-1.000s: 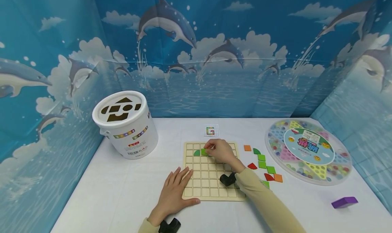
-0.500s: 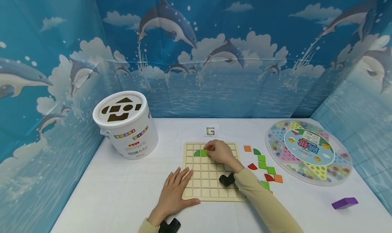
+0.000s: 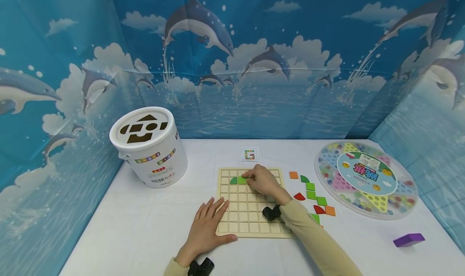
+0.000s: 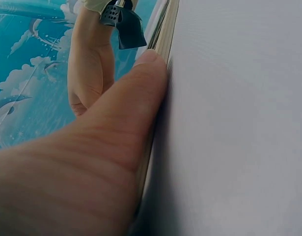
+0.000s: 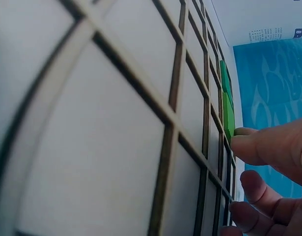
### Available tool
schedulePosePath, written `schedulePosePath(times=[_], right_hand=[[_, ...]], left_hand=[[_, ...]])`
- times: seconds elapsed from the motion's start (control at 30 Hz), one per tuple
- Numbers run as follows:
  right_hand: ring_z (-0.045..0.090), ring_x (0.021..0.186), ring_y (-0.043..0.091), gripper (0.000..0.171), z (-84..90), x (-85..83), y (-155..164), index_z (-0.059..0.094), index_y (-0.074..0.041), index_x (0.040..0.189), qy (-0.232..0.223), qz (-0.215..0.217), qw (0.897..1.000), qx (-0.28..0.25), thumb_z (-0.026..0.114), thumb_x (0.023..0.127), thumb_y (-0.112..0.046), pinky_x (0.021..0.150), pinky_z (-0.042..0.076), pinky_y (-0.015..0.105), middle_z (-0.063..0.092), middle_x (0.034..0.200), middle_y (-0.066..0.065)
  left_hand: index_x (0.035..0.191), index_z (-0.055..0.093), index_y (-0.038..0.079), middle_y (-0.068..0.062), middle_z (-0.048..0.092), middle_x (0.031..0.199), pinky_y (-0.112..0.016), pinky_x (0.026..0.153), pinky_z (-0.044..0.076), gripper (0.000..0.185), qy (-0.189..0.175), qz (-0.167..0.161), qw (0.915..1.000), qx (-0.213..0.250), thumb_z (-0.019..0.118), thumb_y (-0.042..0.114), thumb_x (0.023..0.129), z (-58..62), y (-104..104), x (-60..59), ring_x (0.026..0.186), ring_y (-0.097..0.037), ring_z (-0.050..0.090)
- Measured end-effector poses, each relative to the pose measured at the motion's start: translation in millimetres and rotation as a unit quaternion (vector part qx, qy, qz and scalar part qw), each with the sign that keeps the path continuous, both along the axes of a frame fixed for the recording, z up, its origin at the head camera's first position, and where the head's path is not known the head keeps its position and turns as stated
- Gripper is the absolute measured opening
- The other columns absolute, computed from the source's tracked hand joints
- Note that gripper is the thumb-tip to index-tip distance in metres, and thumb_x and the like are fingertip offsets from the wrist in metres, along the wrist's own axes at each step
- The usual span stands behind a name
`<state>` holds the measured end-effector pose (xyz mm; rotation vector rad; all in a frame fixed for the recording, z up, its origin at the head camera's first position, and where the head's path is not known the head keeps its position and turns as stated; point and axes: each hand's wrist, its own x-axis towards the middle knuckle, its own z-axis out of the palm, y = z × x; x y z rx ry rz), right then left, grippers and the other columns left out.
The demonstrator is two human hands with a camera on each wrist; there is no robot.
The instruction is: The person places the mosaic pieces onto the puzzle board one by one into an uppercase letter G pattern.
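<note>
My right hand (image 3: pixel 264 180) reaches over the pale wooden grid board (image 3: pixel 243 218), thumb and index finger at the right edge of a light green square tile (image 3: pixel 241 180). In the right wrist view these fingertips pinch at the end of the green square tile (image 5: pixel 228 115), while the other fingers curl below. Left of it, a dark green quarter-circle tile (image 3: pixel 233 180) sits in a neighbouring cell. My left hand (image 3: pixel 207 227) lies spread at the board's lower left corner. Its thumb (image 4: pixel 136 91) lies along the board's edge in the left wrist view.
A small pattern card (image 3: pixel 250 154) lies behind the board. Right of it are loose green, red and orange tiles (image 3: pixel 311 195), then a round marble-game box (image 3: pixel 366 180). A purple block (image 3: pixel 408 240) lies far right; a white bucket (image 3: pixel 149 147) stands left.
My right index finger has straightened a little over the green square tile, and the hand has shifted slightly. My left hand stays in place.
</note>
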<state>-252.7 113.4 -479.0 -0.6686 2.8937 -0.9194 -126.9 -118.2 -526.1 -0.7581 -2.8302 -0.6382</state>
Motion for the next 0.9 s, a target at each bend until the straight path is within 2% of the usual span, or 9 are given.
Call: schedulePosePath(times=[0.27, 0.4, 0.5, 0.6, 0.7, 0.9], right_hand=[[0.038, 0.052, 0.013, 0.024, -0.3, -0.5, 3, 0.073, -0.008, 0.109, 0.009, 0.023, 1.0, -0.005, 0.06, 0.089, -0.006, 0.047, 0.032, 0.026, 0.046, 0.061, -0.003], [0.039, 0.051, 0.01, 0.028, 2.1, 1.7, 5, 0.07, -0.008, 0.115, -0.015, 0.028, 0.999, -0.012, 0.059, 0.09, -0.008, 0.048, 0.033, 0.026, 0.052, 0.066, -0.006], [0.039, 0.051, 0.011, 0.031, 4.4, 2.4, 8, 0.066, -0.009, 0.122, -0.049, 0.03, 0.998, -0.023, 0.059, 0.092, -0.011, 0.05, 0.034, 0.027, 0.056, 0.071, -0.005], [0.04, 0.05, 0.012, 0.033, 5.6, 2.3, 14, 0.063, -0.008, 0.125, -0.063, 0.033, 0.997, -0.035, 0.059, 0.093, -0.012, 0.049, 0.035, 0.028, 0.059, 0.077, -0.003], [0.043, 0.05, 0.012, 0.031, 7.9, 2.9, 24, 0.064, -0.007, 0.123, -0.062, 0.03, 0.996, -0.054, 0.06, 0.094, -0.013, 0.048, 0.037, 0.028, 0.06, 0.081, -0.002], [0.055, 0.067, 0.012, 0.022, 13.3, 4.6, 53, 0.07, -0.005, 0.111, -0.03, 0.0, 0.997, -0.068, 0.059, 0.094, -0.013, 0.055, 0.044, 0.031, 0.064, 0.09, 0.002]], left_hand=[[0.148, 0.036, 0.014, -0.006, 0.032, 0.15, -0.052, 0.109, 0.014, 0.094, 0.002, -0.004, 1.0, 0.003, 0.056, 0.072, 0.077, -0.4, 0, -0.1, 0.139, -0.034, 0.021], [0.148, 0.036, 0.014, -0.006, 0.032, 0.15, -0.053, 0.109, 0.014, 0.094, 0.004, -0.005, 1.0, 0.004, 0.056, 0.072, 0.077, -0.5, 0, 0.1, 0.139, -0.034, 0.021], [0.148, 0.036, 0.013, -0.007, 0.033, 0.15, -0.053, 0.109, 0.015, 0.093, 0.004, -0.006, 1.0, 0.006, 0.057, 0.071, 0.077, -0.6, 0, 0.5, 0.139, -0.034, 0.021], [0.147, 0.037, 0.013, -0.007, 0.033, 0.15, -0.053, 0.109, 0.015, 0.093, 0.006, -0.006, 0.9999, 0.007, 0.058, 0.07, 0.077, -1.0, 0, 0.8, 0.138, -0.034, 0.022], [0.147, 0.037, 0.013, -0.006, 0.033, 0.15, -0.053, 0.109, 0.015, 0.093, 0.007, -0.005, 0.9999, 0.008, 0.059, 0.07, 0.077, -1.8, 0, 0.9, 0.138, -0.034, 0.022], [0.148, 0.036, 0.014, -0.006, 0.032, 0.151, -0.053, 0.109, 0.014, 0.094, 0.002, -0.001, 1.0, 0.001, 0.057, 0.072, 0.077, -1.4, 0, 0.0, 0.139, -0.034, 0.021]])
